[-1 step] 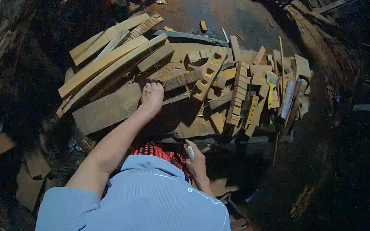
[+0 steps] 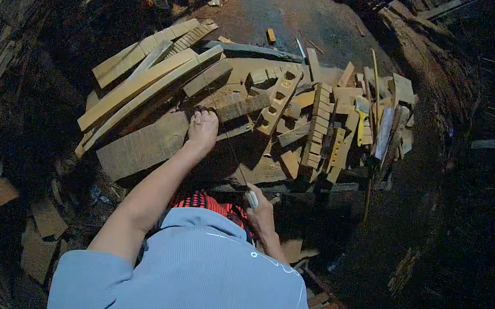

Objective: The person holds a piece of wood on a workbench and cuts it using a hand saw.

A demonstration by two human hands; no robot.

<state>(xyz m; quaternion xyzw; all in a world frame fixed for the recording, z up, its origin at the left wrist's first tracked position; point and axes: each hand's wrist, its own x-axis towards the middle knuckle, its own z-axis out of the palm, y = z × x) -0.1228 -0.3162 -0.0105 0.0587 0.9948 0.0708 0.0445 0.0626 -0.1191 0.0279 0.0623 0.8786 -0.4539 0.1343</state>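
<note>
I see my left hand (image 2: 202, 130) stretched fwd over the wood pile, fingers curled down onto the near edge of a flat dark board (image 2: 141, 146). It looks like a grip on that edge, but the fingertips are hidden under the knuckles, so I can't tell if it's truly clamped or just pressing. The board runs from just under the hand out to its left and toward me, lying flat at the front of the pile.

My right hand (image 2: 261, 213) is pulled in close to my body, well apart from the left hand, closed around a small pale cylindrical thing (image 2: 252, 199). Its end sticks out above the thumb; too small to say what it is.

Beyond the left hand and to its left, several long pale planks (image 2: 144, 80) lie slanted side by side. Straight ahead and right of the hand sits a jumble of short offcuts, incl. a notched piece with square cut-outs (image 2: 279, 99) and a stack of small blocks (image 2: 318, 126). Further right is a brush w/ a yellow handle (image 2: 364, 123) on the scraps.

Dirt floor (image 2: 293, 9) beyond the pile. My blue shirt (image 2: 198, 280) fills the bottom, w/ red-black cloth (image 2: 206, 202) just below the right hand's level.
</note>
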